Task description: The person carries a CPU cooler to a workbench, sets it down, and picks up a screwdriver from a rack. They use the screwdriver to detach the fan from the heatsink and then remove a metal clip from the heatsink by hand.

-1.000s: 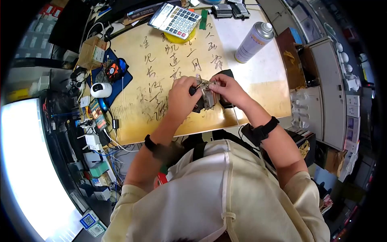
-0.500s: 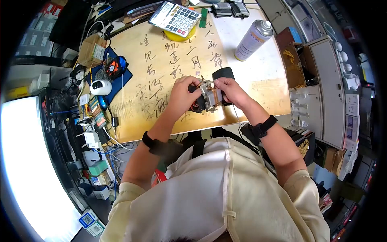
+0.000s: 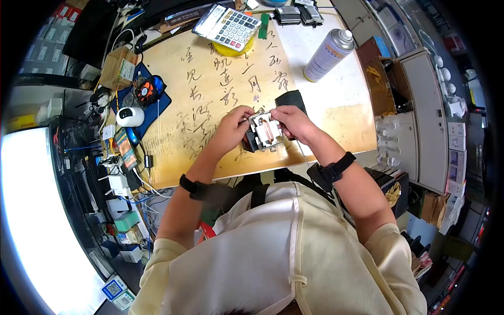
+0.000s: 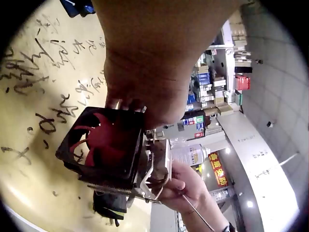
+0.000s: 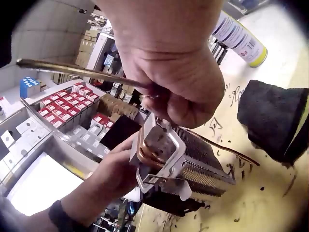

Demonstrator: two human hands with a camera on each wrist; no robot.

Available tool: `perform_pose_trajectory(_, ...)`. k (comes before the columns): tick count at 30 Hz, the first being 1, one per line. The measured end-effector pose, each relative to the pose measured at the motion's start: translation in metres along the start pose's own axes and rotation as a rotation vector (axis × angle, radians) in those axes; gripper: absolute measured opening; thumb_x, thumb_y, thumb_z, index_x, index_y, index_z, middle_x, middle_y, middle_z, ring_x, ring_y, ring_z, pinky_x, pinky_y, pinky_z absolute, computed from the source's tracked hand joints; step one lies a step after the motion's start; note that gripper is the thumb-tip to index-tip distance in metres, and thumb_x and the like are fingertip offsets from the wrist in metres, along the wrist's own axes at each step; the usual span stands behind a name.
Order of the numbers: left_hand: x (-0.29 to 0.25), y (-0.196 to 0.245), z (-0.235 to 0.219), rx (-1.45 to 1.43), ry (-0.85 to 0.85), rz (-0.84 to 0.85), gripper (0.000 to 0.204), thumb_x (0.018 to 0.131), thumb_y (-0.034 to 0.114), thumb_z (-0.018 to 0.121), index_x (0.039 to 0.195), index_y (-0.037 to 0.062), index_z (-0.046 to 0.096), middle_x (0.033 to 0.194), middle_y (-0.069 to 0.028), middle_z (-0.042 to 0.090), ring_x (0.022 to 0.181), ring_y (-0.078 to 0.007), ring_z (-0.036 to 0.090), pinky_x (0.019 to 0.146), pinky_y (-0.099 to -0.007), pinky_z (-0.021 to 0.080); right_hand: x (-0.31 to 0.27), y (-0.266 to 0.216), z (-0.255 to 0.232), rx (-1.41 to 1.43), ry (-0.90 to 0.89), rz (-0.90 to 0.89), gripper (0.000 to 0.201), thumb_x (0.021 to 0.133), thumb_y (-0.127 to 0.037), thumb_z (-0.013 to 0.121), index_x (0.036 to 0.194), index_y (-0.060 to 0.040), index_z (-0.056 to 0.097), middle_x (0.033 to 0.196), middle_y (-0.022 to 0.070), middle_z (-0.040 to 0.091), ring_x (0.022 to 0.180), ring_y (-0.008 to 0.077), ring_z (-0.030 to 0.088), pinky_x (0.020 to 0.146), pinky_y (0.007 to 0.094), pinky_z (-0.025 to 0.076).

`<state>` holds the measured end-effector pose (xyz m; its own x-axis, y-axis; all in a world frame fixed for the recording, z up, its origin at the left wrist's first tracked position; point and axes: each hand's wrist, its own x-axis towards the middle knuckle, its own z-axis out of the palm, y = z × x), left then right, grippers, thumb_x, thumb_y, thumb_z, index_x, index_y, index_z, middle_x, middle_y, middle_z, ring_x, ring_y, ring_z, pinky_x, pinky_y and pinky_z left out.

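Both hands hold a CPU cooler (image 3: pixel 266 131), a metal fin heatsink with copper heat pipes and a fan, above the near part of the table. Its pale base, framed by a metal bracket, faces up in the head view. My left hand (image 3: pixel 231 129) grips the fan side; the fan (image 4: pixel 104 145) has a black frame and red blades. The fingers of my right hand (image 3: pixel 295 123) pinch the bracket edge opposite. A thin metal rod (image 5: pixel 82 72) is also held in the right hand, sticking out from its curled fingers. Just beyond lies a black cloth (image 5: pixel 270 118).
A spray can (image 3: pixel 329 55) stands at the right on the table (image 3: pixel 341 126), which bears brush writing. At the back, a calculator (image 3: pixel 228 26) rests on a yellow round thing. To the left are a white camera (image 3: pixel 130 116), a small fan (image 3: pixel 148 90) and cables.
The cooler has turned in the hands, so its base and copper pipes now face the head camera. Both hands have shifted slightly toward the body, still holding it.
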<state>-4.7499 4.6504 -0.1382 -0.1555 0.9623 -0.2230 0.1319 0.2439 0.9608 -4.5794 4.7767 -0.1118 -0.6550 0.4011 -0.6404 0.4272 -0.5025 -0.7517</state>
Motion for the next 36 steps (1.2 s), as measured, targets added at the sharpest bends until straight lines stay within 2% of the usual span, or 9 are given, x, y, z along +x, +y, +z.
perform_pose_trajectory(4, -0.012, 0.022, -0.007, 0.288, 0.076, 0.174, 0.042, 0.079, 0.012, 0.064, 0.117, 0.0015, 0.051, 0.114, -0.0154, 0.050, 0.108, -0.0300, 0.052, 0.091, -0.0368, 0.043, 0.013, 0.006, 0.006, 0.038, 0.009, 0.002, 0.024, 0.097, -0.024, 0.050, 0.087, -0.0036, 0.058, 0.066, 0.0009, 0.051, 0.041, 0.0065, 0.038, 0.038, 0.0212, 0.029)
perform_pose_trajectory(7, -0.019, 0.032, -0.001, 0.606, 0.030, 0.406, 0.056, 0.072, 0.015, 0.074, 0.121, 0.0029, 0.049, 0.116, -0.0156, 0.049, 0.113, -0.0304, 0.049, 0.095, -0.0364, 0.041, 0.024, 0.009, 0.015, 0.027, 0.025, -0.020, 0.027, 0.095, -0.024, 0.053, 0.081, -0.0021, 0.059, 0.063, 0.0012, 0.051, 0.045, 0.0081, 0.041, 0.041, 0.0229, 0.033)
perform_pose_trajectory(11, -0.021, 0.025, 0.008, 0.600, 0.093, 0.277, 0.057, 0.070, 0.016, 0.076, 0.120, 0.0031, 0.050, 0.115, -0.0158, 0.050, 0.111, -0.0330, 0.049, 0.092, -0.0370, 0.043, 0.030, 0.008, 0.024, 0.048, 0.069, -0.010, 0.026, 0.095, -0.025, 0.052, 0.084, -0.0015, 0.059, 0.065, 0.0024, 0.053, 0.045, 0.0088, 0.043, 0.041, 0.0236, 0.035)
perform_pose_trajectory(17, -0.019, 0.015, 0.014, 0.430, 0.197, 0.218, 0.044, 0.078, 0.013, 0.070, 0.115, 0.0017, 0.050, 0.115, -0.0157, 0.047, 0.102, -0.0339, 0.053, 0.085, -0.0373, 0.046, 0.026, 0.006, 0.006, -0.052, 0.249, -0.063, 0.021, 0.091, -0.026, 0.056, 0.087, -0.0048, 0.059, 0.069, 0.0018, 0.055, 0.051, 0.0089, 0.049, 0.043, 0.0224, 0.040)
perform_pose_trajectory(22, -0.018, -0.008, 0.022, 0.186, 0.374, 0.239, 0.047, 0.077, 0.007, 0.071, 0.114, 0.0020, 0.043, 0.116, -0.0147, 0.040, 0.105, -0.0316, 0.050, 0.088, -0.0366, 0.045, 0.001, 0.020, -0.052, 0.341, 0.214, 0.057, 0.015, 0.093, -0.020, 0.057, 0.093, -0.0042, 0.057, 0.074, 0.0018, 0.055, 0.060, 0.0086, 0.049, 0.046, 0.0195, 0.035)
perform_pose_trajectory(25, -0.016, -0.024, 0.020, 0.172, 0.358, 0.218, 0.048, 0.077, 0.006, 0.070, 0.114, 0.0022, 0.039, 0.118, -0.0150, 0.038, 0.110, -0.0311, 0.047, 0.089, -0.0358, 0.045, -0.006, 0.036, -0.077, 0.493, 0.163, 0.030, 0.018, 0.091, -0.016, 0.060, 0.100, -0.0003, 0.058, 0.084, 0.0051, 0.057, 0.071, 0.0112, 0.053, 0.058, 0.0208, 0.044)
perform_pose_trajectory(33, -0.021, -0.071, 0.006, -0.079, 0.277, 0.157, 0.048, 0.078, -0.007, 0.065, 0.119, 0.0003, 0.041, 0.123, -0.0113, 0.038, 0.116, -0.0251, 0.048, 0.098, -0.0344, 0.047, -0.015, 0.027, -0.059, 0.394, 0.116, -0.015, 0.015, 0.092, -0.010, 0.057, 0.101, 0.0024, 0.060, 0.097, 0.0085, 0.061, 0.086, 0.0173, 0.060, 0.079, 0.0269, 0.051)
perform_pose_trajectory(35, -0.025, -0.088, 0.004, -0.137, 0.288, 0.197, 0.049, 0.078, 0.008, 0.071, 0.120, 0.0023, 0.045, 0.123, -0.0107, 0.044, 0.103, -0.0242, 0.054, 0.086, -0.0329, 0.048, -0.016, 0.016, -0.042, 0.336, 0.117, -0.001, 0.015, 0.093, -0.010, 0.056, 0.100, 0.0030, 0.059, 0.100, 0.0095, 0.061, 0.088, 0.0185, 0.061, 0.081, 0.0295, 0.052)
perform_pose_trajectory(36, -0.026, -0.096, 0.004, -0.099, 0.275, 0.202, 0.050, 0.077, 0.004, 0.071, 0.121, 0.0021, 0.047, 0.123, -0.0096, 0.044, 0.101, -0.0232, 0.054, 0.086, -0.0313, 0.048, -0.019, 0.006, -0.031, 0.236, 0.126, 0.007, 0.017, 0.094, -0.012, 0.053, 0.101, 0.0036, 0.059, 0.102, 0.0100, 0.060, 0.088, 0.0191, 0.062, 0.080, 0.0313, 0.053)
